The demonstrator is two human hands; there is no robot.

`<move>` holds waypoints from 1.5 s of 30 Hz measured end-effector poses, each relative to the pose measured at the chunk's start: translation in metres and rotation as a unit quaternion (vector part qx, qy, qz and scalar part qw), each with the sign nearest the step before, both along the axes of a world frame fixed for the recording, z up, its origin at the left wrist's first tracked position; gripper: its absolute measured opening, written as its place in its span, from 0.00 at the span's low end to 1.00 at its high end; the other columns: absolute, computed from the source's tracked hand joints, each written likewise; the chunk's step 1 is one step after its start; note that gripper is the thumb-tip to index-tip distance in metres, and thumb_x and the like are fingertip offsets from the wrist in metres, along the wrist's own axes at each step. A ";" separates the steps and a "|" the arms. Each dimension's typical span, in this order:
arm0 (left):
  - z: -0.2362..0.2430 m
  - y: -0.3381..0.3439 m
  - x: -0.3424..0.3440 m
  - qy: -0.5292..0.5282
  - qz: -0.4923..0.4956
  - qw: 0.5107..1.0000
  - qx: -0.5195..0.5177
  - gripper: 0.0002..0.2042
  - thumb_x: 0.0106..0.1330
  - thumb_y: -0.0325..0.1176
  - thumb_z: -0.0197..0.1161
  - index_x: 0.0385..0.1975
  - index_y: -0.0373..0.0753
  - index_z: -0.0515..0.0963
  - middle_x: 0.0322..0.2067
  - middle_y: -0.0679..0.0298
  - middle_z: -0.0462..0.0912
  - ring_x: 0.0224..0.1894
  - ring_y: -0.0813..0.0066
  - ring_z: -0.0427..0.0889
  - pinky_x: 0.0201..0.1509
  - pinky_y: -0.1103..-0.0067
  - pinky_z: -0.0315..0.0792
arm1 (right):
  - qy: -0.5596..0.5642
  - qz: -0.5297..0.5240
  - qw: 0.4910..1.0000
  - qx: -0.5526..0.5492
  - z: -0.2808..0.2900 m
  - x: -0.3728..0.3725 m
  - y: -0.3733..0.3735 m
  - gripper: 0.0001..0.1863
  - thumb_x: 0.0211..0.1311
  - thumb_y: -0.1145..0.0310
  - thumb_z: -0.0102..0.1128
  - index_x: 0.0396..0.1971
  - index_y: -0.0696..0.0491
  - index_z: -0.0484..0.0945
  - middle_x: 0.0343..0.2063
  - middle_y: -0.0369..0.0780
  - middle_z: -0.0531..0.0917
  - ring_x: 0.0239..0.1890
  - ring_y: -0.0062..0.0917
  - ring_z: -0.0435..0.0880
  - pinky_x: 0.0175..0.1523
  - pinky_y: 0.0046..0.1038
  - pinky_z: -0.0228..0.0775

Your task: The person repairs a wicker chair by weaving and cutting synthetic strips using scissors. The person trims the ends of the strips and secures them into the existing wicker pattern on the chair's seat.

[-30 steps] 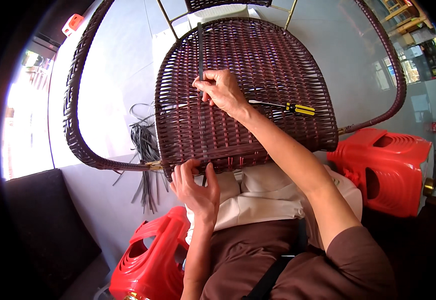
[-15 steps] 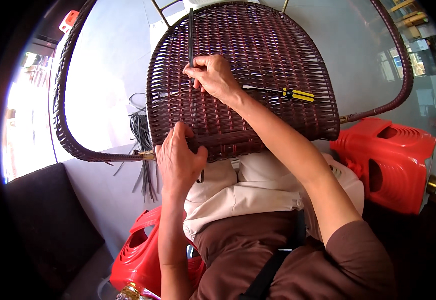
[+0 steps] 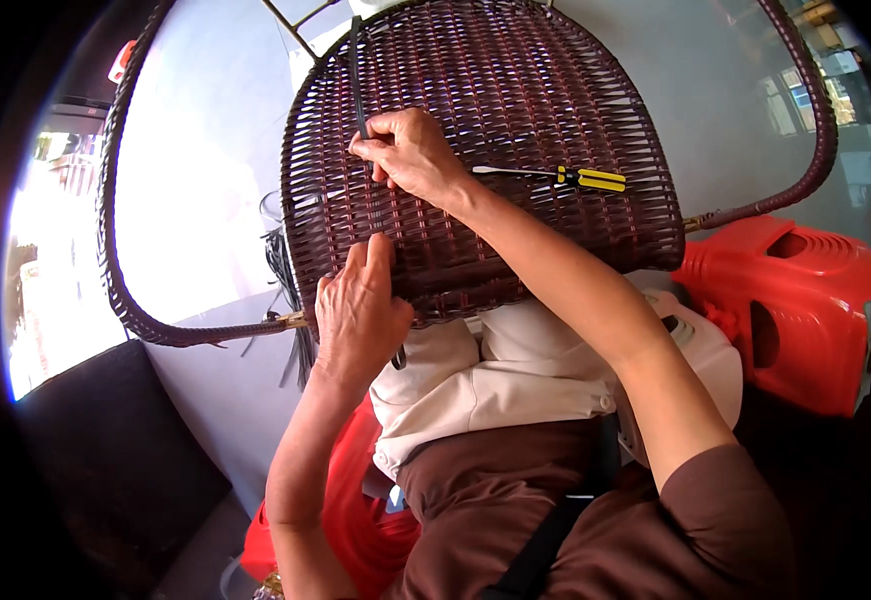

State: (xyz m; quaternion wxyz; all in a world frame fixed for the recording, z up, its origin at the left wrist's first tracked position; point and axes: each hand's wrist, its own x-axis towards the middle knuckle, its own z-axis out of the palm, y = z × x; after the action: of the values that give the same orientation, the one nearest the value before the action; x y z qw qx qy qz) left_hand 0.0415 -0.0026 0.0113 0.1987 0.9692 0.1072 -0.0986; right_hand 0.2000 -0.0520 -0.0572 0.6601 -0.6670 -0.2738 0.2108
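A dark brown woven wicker chair seat (image 3: 516, 110) lies across my lap, its rounded end away from me. My right hand (image 3: 411, 155) pinches a flat black weaving strip (image 3: 358, 75) between thumb and fingertips, over the left part of the weave. The strip runs from the far edge down to this hand. My left hand (image 3: 361, 305) rests on the near left edge of the seat, fingers stretched forward and thumb apart. A short dark strip end (image 3: 399, 357) shows below it. Right of my right hand, a screwdriver (image 3: 556, 179) with a yellow and black handle lies on the weave.
A wrapped curved frame (image 3: 113, 200) loops out on both sides of the seat. Loose black strips (image 3: 281, 262) hang at its left. Red plastic stools (image 3: 806, 310) stand at right and lower left. A dark padded chair (image 3: 106, 430) is at far left.
The view has shifted slightly. My left hand's fingers reach further forward, and its forearm angles out more to the left. My right hand keeps its pinch on the strip.
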 end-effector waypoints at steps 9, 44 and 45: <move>-0.004 0.005 -0.041 -0.191 0.155 0.964 -0.098 0.15 0.42 0.19 0.63 0.31 0.35 0.70 0.30 0.61 0.71 0.28 0.67 0.71 0.35 0.75 0.66 | 0.006 -0.022 1.000 -0.013 -0.004 0.003 -0.001 0.08 0.56 0.72 0.57 0.25 0.62 0.78 0.14 0.41 0.78 0.14 0.17 0.77 0.12 0.14 0.68; -0.022 -0.029 -0.060 -0.315 0.206 0.923 -0.084 0.09 0.46 0.19 0.58 0.29 0.37 0.77 0.24 0.60 0.70 0.29 0.63 0.70 0.36 0.73 0.64 | 0.047 -0.065 0.997 0.002 0.006 -0.006 0.002 0.12 0.60 0.69 0.53 0.24 0.63 0.78 0.16 0.43 0.79 0.13 0.18 0.78 0.12 0.14 0.68; -0.018 -0.025 -0.061 -0.280 0.147 0.947 -0.062 0.11 0.45 0.19 0.57 0.30 0.38 0.77 0.26 0.60 0.70 0.31 0.64 0.70 0.37 0.73 0.64 | 0.046 -0.065 0.997 0.003 0.008 -0.004 0.002 0.12 0.60 0.69 0.53 0.24 0.63 0.78 0.16 0.43 0.79 0.13 0.18 0.78 0.12 0.14 0.68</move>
State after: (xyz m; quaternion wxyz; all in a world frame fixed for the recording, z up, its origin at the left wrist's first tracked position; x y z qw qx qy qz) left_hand -0.0191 -0.0276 -0.0070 0.2929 0.9169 0.1827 0.2004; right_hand 0.1955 -0.0503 -0.0489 0.6862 -0.6712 -0.1999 0.1967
